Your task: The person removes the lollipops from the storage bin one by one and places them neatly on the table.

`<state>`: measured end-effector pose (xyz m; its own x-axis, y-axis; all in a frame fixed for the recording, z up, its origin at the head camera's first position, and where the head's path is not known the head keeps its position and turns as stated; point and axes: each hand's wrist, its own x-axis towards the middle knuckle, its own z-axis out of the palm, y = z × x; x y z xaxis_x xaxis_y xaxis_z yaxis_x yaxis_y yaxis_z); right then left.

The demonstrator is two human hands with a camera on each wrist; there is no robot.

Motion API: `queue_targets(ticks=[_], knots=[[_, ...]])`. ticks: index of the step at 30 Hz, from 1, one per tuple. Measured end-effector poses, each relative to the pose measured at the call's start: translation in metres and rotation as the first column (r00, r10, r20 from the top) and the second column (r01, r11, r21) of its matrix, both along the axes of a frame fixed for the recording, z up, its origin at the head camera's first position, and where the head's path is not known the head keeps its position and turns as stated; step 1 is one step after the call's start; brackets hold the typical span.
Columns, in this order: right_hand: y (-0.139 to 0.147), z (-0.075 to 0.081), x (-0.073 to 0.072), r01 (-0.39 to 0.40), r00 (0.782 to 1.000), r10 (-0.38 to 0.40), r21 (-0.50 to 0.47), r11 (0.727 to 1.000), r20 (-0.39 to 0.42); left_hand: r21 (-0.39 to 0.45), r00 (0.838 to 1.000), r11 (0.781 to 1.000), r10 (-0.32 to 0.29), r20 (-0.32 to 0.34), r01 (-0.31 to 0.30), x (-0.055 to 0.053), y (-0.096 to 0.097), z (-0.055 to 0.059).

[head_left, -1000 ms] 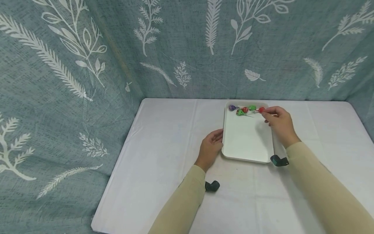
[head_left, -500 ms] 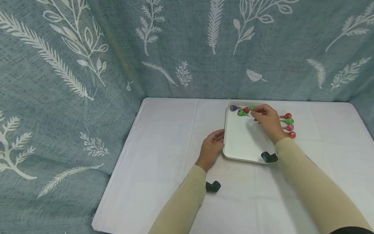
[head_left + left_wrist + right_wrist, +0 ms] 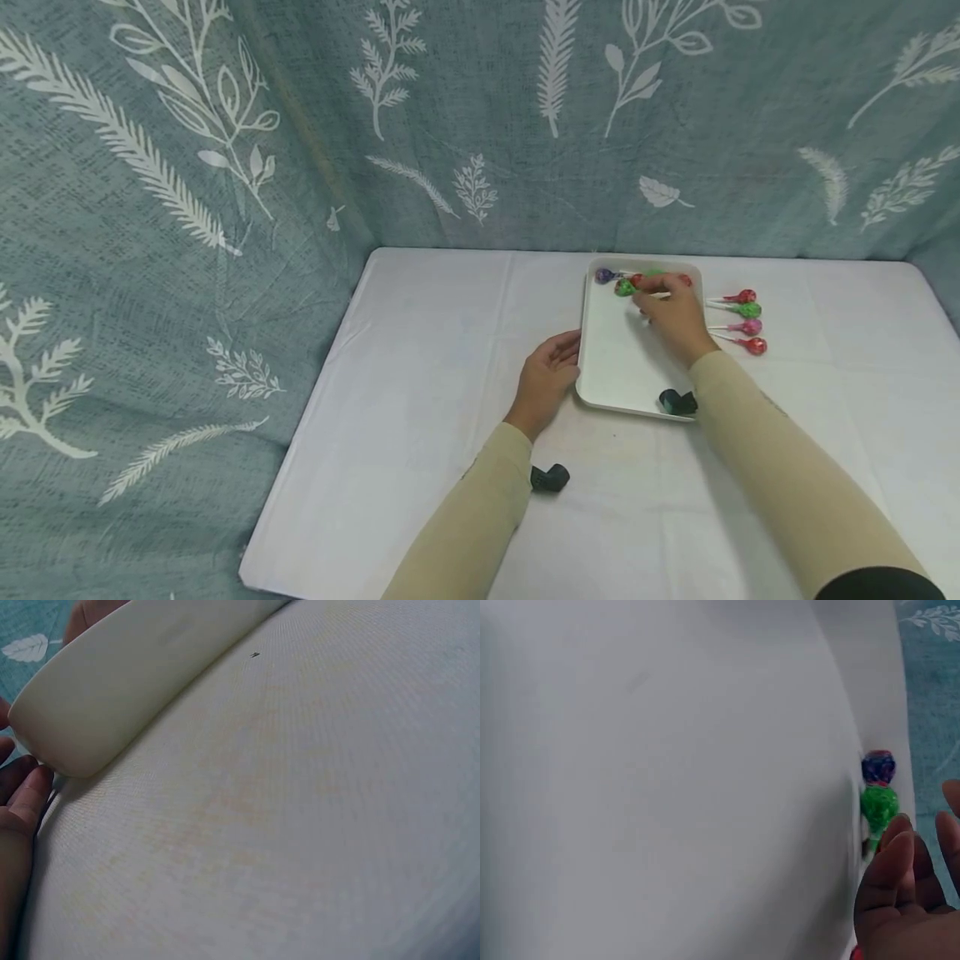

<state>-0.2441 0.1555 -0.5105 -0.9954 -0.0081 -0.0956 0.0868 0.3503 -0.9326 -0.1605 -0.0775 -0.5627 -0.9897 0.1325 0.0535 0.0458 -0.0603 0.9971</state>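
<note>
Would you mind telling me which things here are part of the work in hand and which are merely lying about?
In hand:
- white tray, left hand touching its near left edge
- lollipops at the tray's far end, right hand over them
- four lollipops on the cloth right of the tray

Lying about:
- white tablecloth
- leaf-print backdrop

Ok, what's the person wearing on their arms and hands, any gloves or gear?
No gloves: both the left hand and right hand are bare. Each arm is in a long beige sleeve reaching the wrist. A small dark camera unit sits under the left wrist and another under the right. No cables or markings show.
</note>
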Motion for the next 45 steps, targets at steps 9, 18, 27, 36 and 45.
queue_targets(ticks=[9, 18, 27, 36, 45], knots=[[-0.005, -0.014, 0.001, -0.117, 0.99, 0.124, 0.089, 0.989, -0.069, 0.018, 1.0, 1.0, -0.004, 0.002, 0.004, 0.002, -0.002, -0.001], [-0.008, -0.025, 0.003, -0.17, 0.983, 0.18, 0.218, 0.961, -0.029, 0.011, 1.0, 1.0, -0.014, 0.005, 0.014, 0.005, -0.006, -0.001], [-0.008, -0.023, 0.004, -0.216, 0.964, 0.249, 0.282, 0.935, -0.088, -0.002, 1.0, 1.0, -0.013, 0.005, 0.013, 0.005, -0.005, -0.002], [-0.005, -0.023, 0.004, -0.199, 0.971, 0.223, 0.221, 0.955, -0.091, 0.009, 1.0, 1.0, -0.01, -0.001, 0.01, 0.004, -0.004, -0.001], [-0.001, -0.021, 0.004, -0.193, 0.969, 0.218, 0.191, 0.962, -0.12, 0.014, 1.0, 1.0, -0.004, -0.006, 0.004, 0.003, -0.003, 0.0]])
